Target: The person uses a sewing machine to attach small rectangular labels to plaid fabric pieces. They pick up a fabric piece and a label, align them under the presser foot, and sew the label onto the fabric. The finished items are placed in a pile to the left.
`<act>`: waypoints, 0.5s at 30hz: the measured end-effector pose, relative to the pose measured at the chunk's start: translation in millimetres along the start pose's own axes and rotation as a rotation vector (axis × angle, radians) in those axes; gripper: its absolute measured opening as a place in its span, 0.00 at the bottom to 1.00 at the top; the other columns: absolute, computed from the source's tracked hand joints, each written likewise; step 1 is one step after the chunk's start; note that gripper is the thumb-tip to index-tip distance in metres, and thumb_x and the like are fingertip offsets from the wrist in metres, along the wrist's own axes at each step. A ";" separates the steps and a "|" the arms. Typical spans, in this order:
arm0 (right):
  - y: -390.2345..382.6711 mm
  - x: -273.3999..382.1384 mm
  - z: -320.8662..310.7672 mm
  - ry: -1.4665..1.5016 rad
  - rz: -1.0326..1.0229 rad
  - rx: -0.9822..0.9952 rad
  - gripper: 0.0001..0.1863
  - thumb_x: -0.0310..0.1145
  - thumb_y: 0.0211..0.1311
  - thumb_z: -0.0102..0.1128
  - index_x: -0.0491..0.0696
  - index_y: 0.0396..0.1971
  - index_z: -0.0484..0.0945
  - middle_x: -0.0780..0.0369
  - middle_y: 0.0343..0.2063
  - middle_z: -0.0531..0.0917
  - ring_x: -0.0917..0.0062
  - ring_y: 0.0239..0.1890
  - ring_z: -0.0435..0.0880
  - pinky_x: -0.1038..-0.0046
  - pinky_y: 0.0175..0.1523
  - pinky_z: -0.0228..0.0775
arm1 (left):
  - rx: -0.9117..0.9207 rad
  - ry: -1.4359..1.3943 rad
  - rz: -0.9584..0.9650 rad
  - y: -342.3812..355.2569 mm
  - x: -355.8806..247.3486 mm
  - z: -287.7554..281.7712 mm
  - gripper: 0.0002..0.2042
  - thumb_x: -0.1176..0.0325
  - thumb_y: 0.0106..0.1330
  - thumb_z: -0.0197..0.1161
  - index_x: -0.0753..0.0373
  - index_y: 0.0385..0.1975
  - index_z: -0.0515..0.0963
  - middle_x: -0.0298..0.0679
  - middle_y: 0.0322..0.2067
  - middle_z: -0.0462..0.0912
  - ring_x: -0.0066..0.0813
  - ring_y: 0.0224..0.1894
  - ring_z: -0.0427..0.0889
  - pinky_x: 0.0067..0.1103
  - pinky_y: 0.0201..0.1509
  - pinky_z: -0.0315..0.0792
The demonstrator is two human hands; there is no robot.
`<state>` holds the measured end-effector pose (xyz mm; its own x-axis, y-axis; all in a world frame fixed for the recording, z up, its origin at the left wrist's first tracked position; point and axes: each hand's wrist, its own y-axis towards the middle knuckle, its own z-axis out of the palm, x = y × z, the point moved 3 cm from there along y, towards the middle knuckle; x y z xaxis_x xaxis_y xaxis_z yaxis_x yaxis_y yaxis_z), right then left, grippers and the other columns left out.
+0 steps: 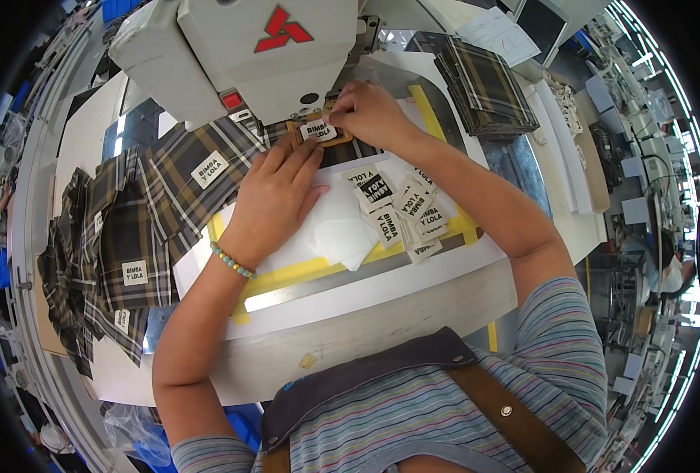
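Note:
A white fabric label [317,131] with black lettering lies inside a small tan frame [340,140], under the head of a white sewing machine [263,67]. Dark plaid fabric shows below the frame. My left hand [275,193] is open, its fingers stretched flat with the tips beside the label's lower left. At the label's right edge my right hand [369,114] is closed in a pinch, fingertips on that edge. Close to my hands, several loose labels [413,209] lie in an overlapping pile, one of them black. Thin white sheets [334,229] are spread between my forearms.
Plaid pieces with white labels [172,209] drape over the table's left side. A stack of folded plaid pieces [488,91] stands at the far right, near papers [500,35]. Yellow tape [302,273] borders the work plate. A long white box [559,146] sits right.

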<state>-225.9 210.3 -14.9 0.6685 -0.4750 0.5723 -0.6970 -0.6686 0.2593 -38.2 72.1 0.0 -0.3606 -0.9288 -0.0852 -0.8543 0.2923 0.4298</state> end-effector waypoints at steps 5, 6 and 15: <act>-1.1 0.3 3.4 -0.023 0.014 -0.009 0.14 0.45 0.60 0.71 0.50 0.33 0.95 0.57 0.44 0.90 0.53 0.52 0.87 0.53 0.59 0.79 | 0.081 -0.012 -0.068 -0.9 3.3 3.5 0.32 0.56 0.74 0.67 0.64 0.74 0.71 0.45 0.74 0.73 0.51 0.79 0.64 0.44 0.78 0.65; -1.3 0.4 3.6 -0.022 0.016 -0.016 0.14 0.45 0.60 0.71 0.50 0.33 0.95 0.57 0.44 0.90 0.53 0.52 0.87 0.53 0.59 0.79 | 0.087 -0.010 -0.069 -1.1 4.5 4.5 0.32 0.55 0.74 0.67 0.63 0.74 0.70 0.45 0.74 0.73 0.51 0.80 0.64 0.44 0.78 0.64; -8.2 21.2 -16.3 -0.049 0.060 0.094 0.13 0.42 0.61 0.69 0.49 0.36 0.94 0.58 0.45 0.88 0.59 0.50 0.88 0.59 0.56 0.81 | 0.146 0.032 -0.078 2.2 8.1 2.5 0.33 0.51 0.75 0.65 0.65 0.74 0.70 0.48 0.73 0.72 0.52 0.79 0.64 0.44 0.79 0.63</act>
<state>-210.3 215.1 7.8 0.6395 -0.5420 0.5451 -0.7105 -0.6876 0.1498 -43.9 65.7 -2.0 -0.2812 -0.9560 -0.0831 -0.9252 0.2471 0.2878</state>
